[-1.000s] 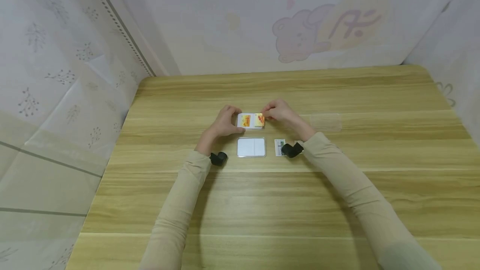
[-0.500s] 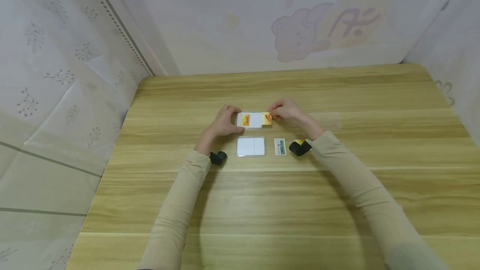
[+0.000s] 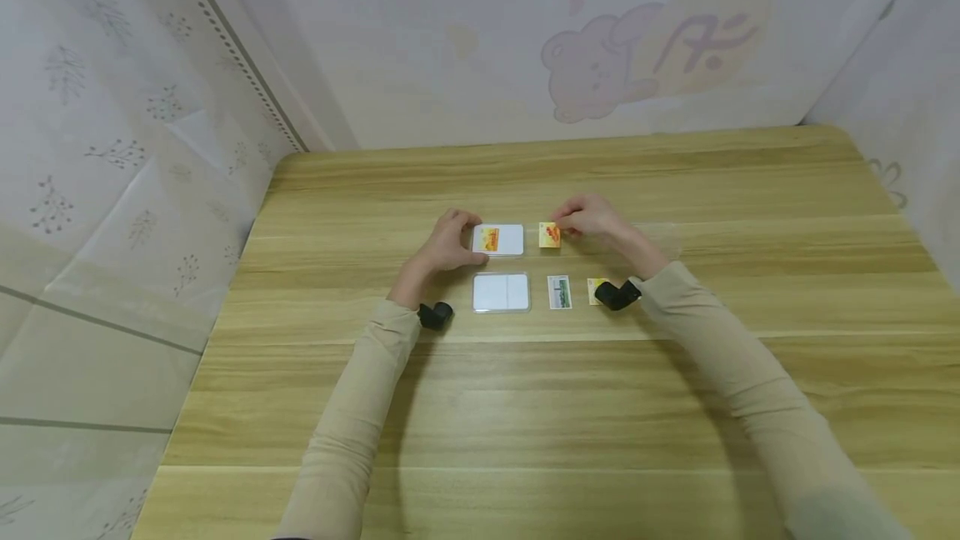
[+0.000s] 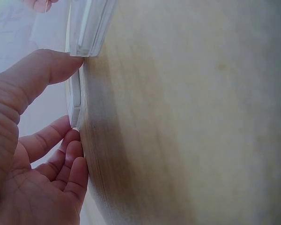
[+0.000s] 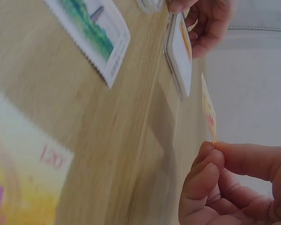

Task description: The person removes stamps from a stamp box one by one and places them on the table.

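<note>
My left hand grips a small flat case with a white insert, thumb on the near edge and fingers on the far one. A yellow-orange postage stamp lies on the left half of that insert; its right half is bare white. Just right of the case, my right hand pinches another yellow-orange stamp by its edge. The right wrist view shows this stamp nearly edge-on between thumb and fingertip, raised above the table.
Nearer the person lies a second clear case with a two-part white insert. To its right are a stamp with a green scene and a yellow stamp, partly covered by the black wrist camera. A transparent cover lies behind the right forearm.
My right hand has drawn the pinched stamp rightward off the case's right half, baring the white insert there. My left hand keeps its hold on the case.
</note>
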A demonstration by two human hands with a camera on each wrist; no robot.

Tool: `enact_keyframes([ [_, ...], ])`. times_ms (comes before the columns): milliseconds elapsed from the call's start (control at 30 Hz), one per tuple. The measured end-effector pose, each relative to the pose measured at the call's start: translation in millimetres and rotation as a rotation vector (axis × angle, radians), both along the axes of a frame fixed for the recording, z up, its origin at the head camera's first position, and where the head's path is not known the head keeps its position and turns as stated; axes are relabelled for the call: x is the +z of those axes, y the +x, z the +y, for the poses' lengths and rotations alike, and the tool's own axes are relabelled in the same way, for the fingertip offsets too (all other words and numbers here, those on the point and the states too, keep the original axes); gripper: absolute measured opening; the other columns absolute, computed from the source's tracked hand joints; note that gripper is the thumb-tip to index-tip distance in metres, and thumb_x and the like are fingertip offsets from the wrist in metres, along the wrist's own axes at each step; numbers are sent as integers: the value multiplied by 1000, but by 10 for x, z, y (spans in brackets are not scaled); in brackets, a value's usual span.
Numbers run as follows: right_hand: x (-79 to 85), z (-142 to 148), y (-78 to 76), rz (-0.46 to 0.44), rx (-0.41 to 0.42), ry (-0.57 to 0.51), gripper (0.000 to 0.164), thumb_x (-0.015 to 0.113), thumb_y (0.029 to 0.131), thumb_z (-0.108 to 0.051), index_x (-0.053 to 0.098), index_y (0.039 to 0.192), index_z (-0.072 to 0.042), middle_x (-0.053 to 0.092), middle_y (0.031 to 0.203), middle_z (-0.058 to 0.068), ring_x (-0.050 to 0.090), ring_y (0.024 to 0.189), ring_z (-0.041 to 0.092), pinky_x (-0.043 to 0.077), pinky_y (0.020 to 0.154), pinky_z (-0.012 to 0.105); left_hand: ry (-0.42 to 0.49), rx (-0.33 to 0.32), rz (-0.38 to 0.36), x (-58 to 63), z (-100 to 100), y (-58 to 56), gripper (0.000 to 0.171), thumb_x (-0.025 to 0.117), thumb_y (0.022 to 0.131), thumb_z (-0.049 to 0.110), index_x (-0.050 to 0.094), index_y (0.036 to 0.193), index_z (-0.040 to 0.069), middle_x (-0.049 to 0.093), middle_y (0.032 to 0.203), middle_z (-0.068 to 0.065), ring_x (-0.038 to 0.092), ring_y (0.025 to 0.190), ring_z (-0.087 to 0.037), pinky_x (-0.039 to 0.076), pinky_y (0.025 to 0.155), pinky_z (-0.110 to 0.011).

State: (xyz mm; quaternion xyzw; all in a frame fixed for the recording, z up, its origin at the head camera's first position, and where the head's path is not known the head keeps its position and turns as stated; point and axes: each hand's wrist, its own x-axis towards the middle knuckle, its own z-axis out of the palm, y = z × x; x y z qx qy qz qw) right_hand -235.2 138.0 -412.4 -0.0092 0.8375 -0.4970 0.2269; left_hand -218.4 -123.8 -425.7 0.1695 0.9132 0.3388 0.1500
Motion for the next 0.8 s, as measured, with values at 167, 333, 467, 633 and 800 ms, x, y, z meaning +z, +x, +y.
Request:
enact_keyframes([
  [167, -6, 84, 14, 0, -17, -5, 21, 57, 90, -4, 61, 106, 10, 57, 76, 5, 50, 67, 11, 44, 62, 23, 10, -6, 2, -2, -5, 0, 62, 77, 75, 11, 48, 127, -6, 42, 127, -19, 37, 118, -31, 32, 103, -40],
  [333, -10, 186, 37, 24, -16, -33, 14, 58, 89, -4, 63, 97, 6, 57, 77, 7, 49, 68, 13, 43, 61, 24, 14, -11, 6, -7, -2, 1, 62, 76, 75, 11, 48, 126, -7, 42, 125, -20, 38, 117, -32, 32, 103, -41],
  [467, -10, 234, 36, 8, -31, 22, 20, 56, 91, -4, 61, 105, 8, 58, 86, 8, 51, 72, 13, 44, 66, 24, 13, -11, 5, -15, -2, -6, 62, 76, 75, 11, 48, 126, -7, 42, 125, -19, 38, 116, -31, 32, 102, -41],
  [633, 16, 299, 58, 3, -33, 58, 23, 54, 92, -4, 59, 110, 10, 59, 87, 5, 52, 73, 12, 45, 67, 24, 3, -7, 3, -22, -5, -15, 62, 76, 75, 12, 48, 127, -6, 42, 126, -19, 38, 117, -31, 32, 103, -40],
  [800, 19, 383, 79, 6, -18, 40, 24, 53, 92, -3, 57, 110, 12, 57, 83, 6, 50, 72, 13, 44, 64, 24, -2, -11, 8, -19, -5, -15, 62, 77, 75, 12, 47, 127, -6, 42, 127, -19, 37, 118, -31, 31, 104, -40],
])
